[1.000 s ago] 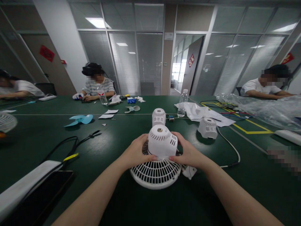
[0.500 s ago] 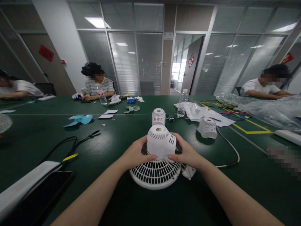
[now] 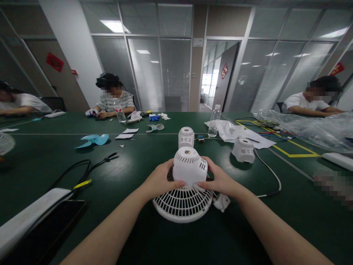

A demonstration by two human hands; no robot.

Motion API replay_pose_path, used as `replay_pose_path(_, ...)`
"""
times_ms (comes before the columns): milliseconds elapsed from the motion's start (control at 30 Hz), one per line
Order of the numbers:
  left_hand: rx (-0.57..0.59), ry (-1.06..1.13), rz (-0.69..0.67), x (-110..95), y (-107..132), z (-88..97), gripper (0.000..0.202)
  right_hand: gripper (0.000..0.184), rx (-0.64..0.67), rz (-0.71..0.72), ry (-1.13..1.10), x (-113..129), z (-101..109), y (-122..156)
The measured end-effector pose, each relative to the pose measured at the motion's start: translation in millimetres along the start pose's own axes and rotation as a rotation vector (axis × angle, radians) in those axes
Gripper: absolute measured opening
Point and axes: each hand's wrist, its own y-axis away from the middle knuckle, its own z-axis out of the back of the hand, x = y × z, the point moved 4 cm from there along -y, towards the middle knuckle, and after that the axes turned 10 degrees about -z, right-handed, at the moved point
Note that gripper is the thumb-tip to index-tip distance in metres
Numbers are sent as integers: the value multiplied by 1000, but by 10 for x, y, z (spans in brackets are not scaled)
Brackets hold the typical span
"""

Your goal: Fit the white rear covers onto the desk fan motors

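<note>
A white fan motor housing (image 3: 189, 167) with vent slots sits upright over a round white fan grille (image 3: 182, 208), which lies on the green table. My left hand (image 3: 164, 178) grips the housing's left side, its thumb pressed on the lower front. On the right side my right hand (image 3: 219, 178) holds the same housing, thumb also at the front. The far fingers of both hands are hidden behind it. Close to my right hand lies a small white part (image 3: 221, 202). Just behind the held housing stands a similar white housing (image 3: 186, 137).
A third white housing (image 3: 243, 150) with a cable stands right, near a water bottle (image 3: 214, 121) and papers (image 3: 259, 139). Left are blue fan blades (image 3: 93, 140), black cables (image 3: 88, 169), a white power strip (image 3: 35, 221) and a phone (image 3: 52, 232). Several people sit around the table.
The housing has shifted very slightly to the right, with both hands staying on it. Nothing else has visibly moved.
</note>
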Motion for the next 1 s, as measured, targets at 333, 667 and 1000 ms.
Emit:
replay_pose_path(333,19,38,67,20,3,1,72,78,31,-76,-22,71,7,45)
replay_pose_path(667,-10,52,73,35,6,-14,74,76,7,-9,-93,7,-17,4)
replay_pose_path(1000,-8,36,83,8,5,-10,72,77,16,-33,-111,42,-22,18)
